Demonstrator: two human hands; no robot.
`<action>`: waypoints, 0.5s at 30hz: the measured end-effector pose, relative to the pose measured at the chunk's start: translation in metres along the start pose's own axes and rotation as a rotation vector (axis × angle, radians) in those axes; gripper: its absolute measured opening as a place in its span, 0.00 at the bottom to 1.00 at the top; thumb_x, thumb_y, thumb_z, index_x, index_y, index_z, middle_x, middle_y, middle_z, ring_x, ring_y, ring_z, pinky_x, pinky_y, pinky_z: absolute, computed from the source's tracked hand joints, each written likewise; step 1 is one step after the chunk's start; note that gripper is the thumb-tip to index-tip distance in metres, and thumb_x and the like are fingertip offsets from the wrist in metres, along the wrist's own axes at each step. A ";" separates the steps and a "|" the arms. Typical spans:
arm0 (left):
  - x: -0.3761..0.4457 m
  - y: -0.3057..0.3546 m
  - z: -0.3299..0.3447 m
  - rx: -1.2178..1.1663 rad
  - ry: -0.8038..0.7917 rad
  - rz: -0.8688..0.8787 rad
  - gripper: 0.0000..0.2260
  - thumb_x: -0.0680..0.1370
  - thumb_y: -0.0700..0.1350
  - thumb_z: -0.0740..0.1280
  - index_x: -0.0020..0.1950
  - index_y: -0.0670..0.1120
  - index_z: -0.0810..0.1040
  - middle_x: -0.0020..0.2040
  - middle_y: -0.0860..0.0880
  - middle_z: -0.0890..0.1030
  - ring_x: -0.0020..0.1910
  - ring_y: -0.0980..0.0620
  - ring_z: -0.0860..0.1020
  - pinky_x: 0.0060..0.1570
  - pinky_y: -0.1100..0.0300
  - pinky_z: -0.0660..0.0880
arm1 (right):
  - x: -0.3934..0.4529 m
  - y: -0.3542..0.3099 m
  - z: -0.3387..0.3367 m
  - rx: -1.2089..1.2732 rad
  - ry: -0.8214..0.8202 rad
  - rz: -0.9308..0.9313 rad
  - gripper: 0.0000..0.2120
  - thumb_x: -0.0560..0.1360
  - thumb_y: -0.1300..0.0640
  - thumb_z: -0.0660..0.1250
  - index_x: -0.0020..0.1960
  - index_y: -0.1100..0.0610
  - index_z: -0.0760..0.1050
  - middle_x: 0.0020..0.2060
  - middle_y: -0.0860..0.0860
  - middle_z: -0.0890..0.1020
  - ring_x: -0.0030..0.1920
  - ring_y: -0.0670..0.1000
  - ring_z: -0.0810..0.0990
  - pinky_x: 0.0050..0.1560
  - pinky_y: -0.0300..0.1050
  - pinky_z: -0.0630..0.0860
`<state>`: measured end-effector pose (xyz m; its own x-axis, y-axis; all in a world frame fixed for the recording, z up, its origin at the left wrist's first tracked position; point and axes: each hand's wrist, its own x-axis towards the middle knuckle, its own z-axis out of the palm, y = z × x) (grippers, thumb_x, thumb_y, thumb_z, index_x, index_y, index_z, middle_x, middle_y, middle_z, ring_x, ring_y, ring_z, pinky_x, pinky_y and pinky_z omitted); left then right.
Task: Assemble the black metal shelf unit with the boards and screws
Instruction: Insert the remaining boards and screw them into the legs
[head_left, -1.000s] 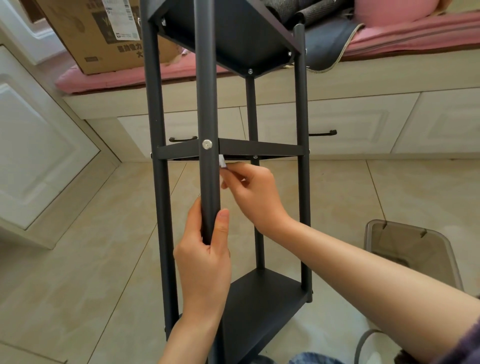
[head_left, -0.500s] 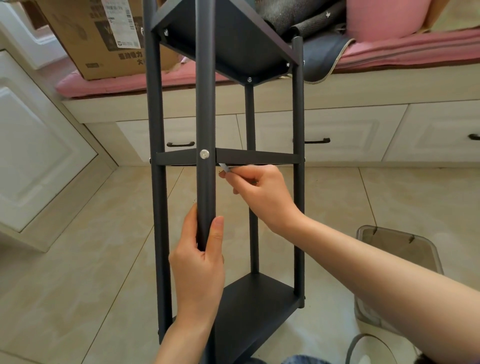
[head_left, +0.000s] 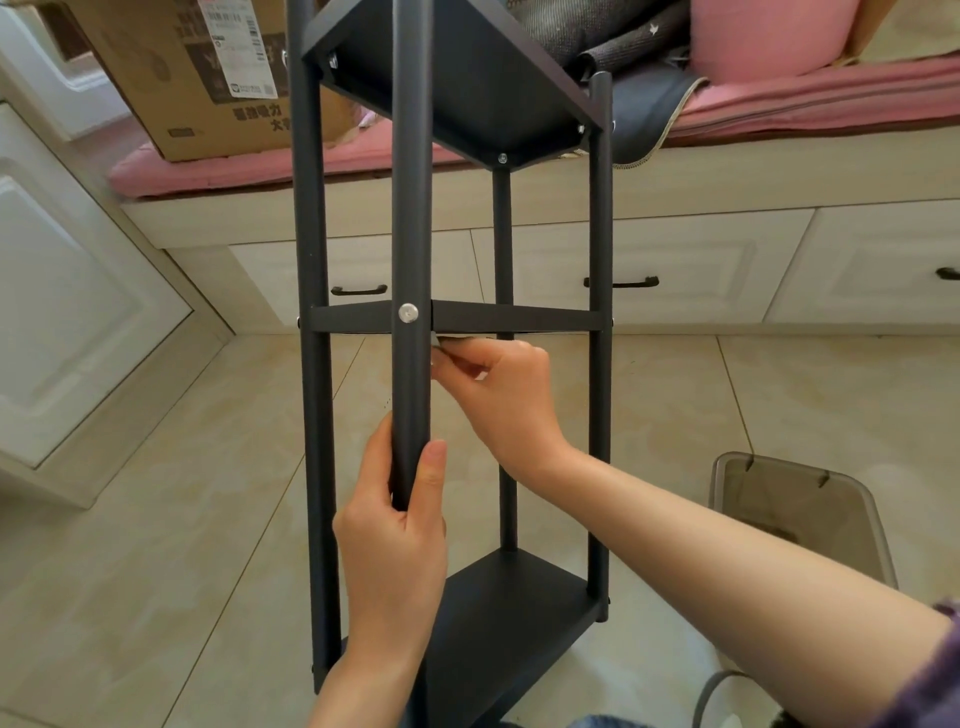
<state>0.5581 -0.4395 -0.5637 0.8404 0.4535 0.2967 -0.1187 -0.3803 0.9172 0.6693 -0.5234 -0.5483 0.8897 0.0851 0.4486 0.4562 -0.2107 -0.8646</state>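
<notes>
The black shelf unit (head_left: 452, 322) stands on the tiled floor. The left hand (head_left: 395, 545) grips its front post below the middle board (head_left: 514, 316); the right hand (head_left: 498, 395) pinches a small pale piece just under that board. Rigid, likely light and tippy: hold a post.

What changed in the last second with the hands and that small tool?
The right hand rose with the small silvery tool, bringing its tip from below the middle board up to that board's underside beside the front post. The left hand kept gripping the post; the screw looks unchanged.
</notes>
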 end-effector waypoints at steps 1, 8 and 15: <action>0.000 -0.001 0.000 -0.011 -0.004 -0.001 0.27 0.75 0.62 0.63 0.68 0.48 0.76 0.31 0.58 0.74 0.25 0.54 0.73 0.24 0.66 0.70 | 0.000 0.001 0.004 -0.007 0.012 -0.013 0.06 0.77 0.60 0.71 0.50 0.61 0.85 0.41 0.51 0.86 0.40 0.46 0.83 0.49 0.43 0.80; 0.002 -0.006 -0.004 -0.039 -0.021 0.001 0.28 0.75 0.62 0.63 0.68 0.47 0.75 0.28 0.59 0.72 0.23 0.54 0.72 0.23 0.65 0.68 | 0.003 0.007 0.025 0.019 0.046 -0.044 0.05 0.77 0.62 0.70 0.48 0.62 0.84 0.39 0.53 0.86 0.39 0.50 0.81 0.45 0.41 0.76; 0.003 -0.008 -0.009 -0.061 -0.035 0.005 0.28 0.74 0.62 0.64 0.68 0.46 0.76 0.28 0.58 0.72 0.22 0.54 0.70 0.22 0.66 0.67 | 0.007 0.007 0.039 0.034 0.092 -0.100 0.04 0.75 0.64 0.70 0.42 0.63 0.82 0.34 0.53 0.83 0.35 0.45 0.74 0.43 0.26 0.69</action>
<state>0.5565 -0.4279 -0.5682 0.8578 0.4224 0.2928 -0.1541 -0.3322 0.9305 0.6794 -0.4858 -0.5601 0.8349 0.0143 0.5502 0.5441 -0.1723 -0.8212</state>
